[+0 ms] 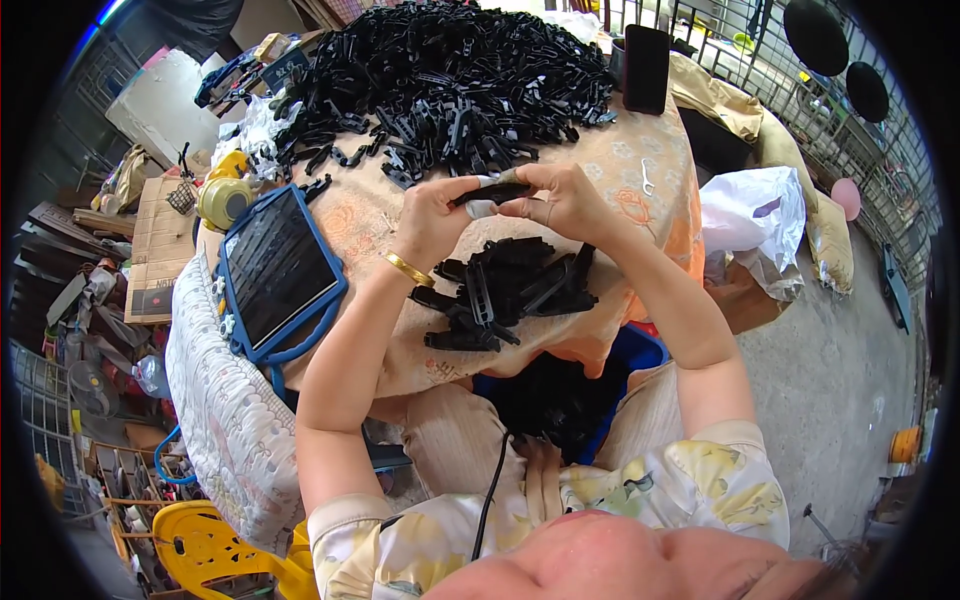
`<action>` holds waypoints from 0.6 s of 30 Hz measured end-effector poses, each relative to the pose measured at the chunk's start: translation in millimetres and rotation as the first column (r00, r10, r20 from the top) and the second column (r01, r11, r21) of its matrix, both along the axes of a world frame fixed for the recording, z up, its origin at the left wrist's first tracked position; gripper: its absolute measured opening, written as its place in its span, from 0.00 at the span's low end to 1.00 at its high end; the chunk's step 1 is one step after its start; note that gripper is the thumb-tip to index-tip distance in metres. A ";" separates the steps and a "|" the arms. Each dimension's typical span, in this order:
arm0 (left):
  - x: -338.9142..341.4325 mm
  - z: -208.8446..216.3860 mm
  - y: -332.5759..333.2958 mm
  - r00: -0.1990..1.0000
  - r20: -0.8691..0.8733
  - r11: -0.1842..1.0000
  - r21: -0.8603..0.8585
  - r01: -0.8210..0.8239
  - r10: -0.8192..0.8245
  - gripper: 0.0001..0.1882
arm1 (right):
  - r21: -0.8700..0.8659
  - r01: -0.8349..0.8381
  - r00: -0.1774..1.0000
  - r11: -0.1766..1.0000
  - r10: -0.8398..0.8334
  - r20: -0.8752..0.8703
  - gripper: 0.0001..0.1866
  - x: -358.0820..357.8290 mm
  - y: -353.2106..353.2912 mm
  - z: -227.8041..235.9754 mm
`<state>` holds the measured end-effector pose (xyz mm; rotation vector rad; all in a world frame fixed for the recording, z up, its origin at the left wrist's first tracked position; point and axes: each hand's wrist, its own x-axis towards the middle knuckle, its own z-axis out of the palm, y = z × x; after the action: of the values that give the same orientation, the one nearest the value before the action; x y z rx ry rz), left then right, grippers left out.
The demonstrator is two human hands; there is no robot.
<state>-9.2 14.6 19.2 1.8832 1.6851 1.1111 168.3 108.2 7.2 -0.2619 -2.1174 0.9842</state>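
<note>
Pinching hands: the left hand [432,222] and the right hand [568,202] are closing thumbs and fingers on one black part [498,193], one at each end, leaving little gap.
Black part: it is hanging above the table, between the heap and the pile; fingers are hiding its ends.
Wrist: a gold bangle [409,268] is circling the left one.
Heap: many black pieces [450,85] are covering the table's far side.
Pile: more pieces [500,290] are lying nearer the person, just below the hands.
Cloth: a patterned orange cloth [590,150] is draping the table.
Left side: a blue-framed board [285,270] is leaning beside a white quilt [225,400].
Right side: a phone [646,68] is standing near the heap.
Lap: a blue bin [650,348] is sitting between the knees, holding dark contents.
</note>
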 end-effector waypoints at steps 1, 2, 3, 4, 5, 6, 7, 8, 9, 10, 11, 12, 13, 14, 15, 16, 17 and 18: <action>0.6 0.1 -0.2 1.000 -0.013 1.000 -0.001 -0.014 0.014 0.19 | -0.026 -0.048 0.998 0.998 0.048 -0.030 0.10 0.2 0.5 1.0; 1.5 -1.0 0.0 1.000 -0.012 1.000 0.000 -0.015 0.015 0.19 | -0.050 -0.098 0.994 0.994 0.095 -0.062 0.11 0.2 1.0 1.7; 2.8 -2.9 0.7 0.977 0.208 0.999 0.015 0.051 -0.053 0.18 | -0.049 -0.099 0.993 0.994 0.096 -0.062 0.11 1.3 2.2 2.2; 3.5 -4.0 0.9 0.901 0.417 0.993 0.044 0.112 -0.120 0.16 | 0.009 -0.045 0.999 0.999 0.045 -0.003 0.10 3.0 3.9 2.7; 4.2 -4.3 0.8 0.900 0.418 0.993 0.045 0.113 -0.121 0.16 | 0.071 0.006 0.998 0.997 -0.010 0.055 0.09 4.8 5.0 2.8; 4.8 -4.5 0.6 0.938 0.334 0.995 0.051 0.085 -0.097 0.15 | 0.072 0.007 0.998 0.997 -0.011 0.056 0.09 5.2 5.6 2.1; 5.0 -4.4 0.6 0.967 0.246 0.997 0.060 0.057 -0.070 0.14 | 0.072 -0.015 0.997 0.997 0.010 0.074 0.10 5.1 6.3 0.5; 3.1 -5.4 1.7 0.966 0.246 0.996 0.062 0.059 -0.072 0.14 | 0.073 -0.036 0.995 0.997 0.029 0.091 0.11 4.7 6.4 -0.3; -0.3 -8.1 4.1 0.985 0.166 0.998 0.062 0.026 -0.036 0.14 | 0.076 -0.034 0.995 0.997 0.027 0.091 0.11 4.4 9.8 0.3; -3.7 -10.8 5.7 0.996 0.084 0.998 0.066 -0.008 0.002 0.14 | -0.088 -0.119 0.992 0.989 0.123 0.033 0.12 4.1 17.6 2.4; -9.3 -14.3 5.5 0.997 0.080 0.998 0.067 -0.013 0.007 0.14 | -0.245 -0.218 0.976 0.945 0.214 -0.043 0.14 1.9 27.1 3.9; -10.5 -16.0 7.1 1.000 0.018 1.000 -0.007 0.010 -0.010 0.13 | -0.377 -0.236 0.972 0.896 0.223 -0.078 0.18 8.5 37.7 14.2; -11.1 -16.9 8.8 0.999 -0.043 0.996 -0.081 0.028 -0.031 0.13 | -0.386 -0.061 0.998 0.920 0.043 -0.054 0.19 9.0 47.0 19.6; 7.1 -8.7 5.0 0.986 0.164 0.984 -0.167 0.058 -0.031 0.13 | -0.239 0.123 0.992 0.963 -0.123 0.017 0.18 10.2 63.2 14.5; 7.3 -14.1 4.7 0.986 0.162 0.985 -0.161 0.063 -0.036 0.13 | -0.075 0.287 0.958 0.955 -0.283 0.055 0.18 5.0 71.8 12.9; 5.6 -24.3 7.4 0.984 0.131 0.988 -0.074 0.132 -0.122 0.13 | 0.177 0.358 0.901 0.917 -0.389 0.192 0.16 1.6 79.8 11.6; 4.3 -31.1 9.0 0.975 0.094 0.979 0.007 0.203 -0.203 0.13 | 0.268 0.355 0.878 0.896 -0.418 0.233 0.16 -7.7 86.3 2.5; 7.6 -17.0 4.0 0.981 -0.082 0.982 -0.081 0.169 -0.175 0.14 | 0.366 0.351 0.823 0.862 -0.470 0.319 0.16 -14.6 84.6 -0.6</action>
<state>-1.6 18.6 2.2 2.0146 1.5517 0.8979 153.7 192.8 6.7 -0.7975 -2.3885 0.3655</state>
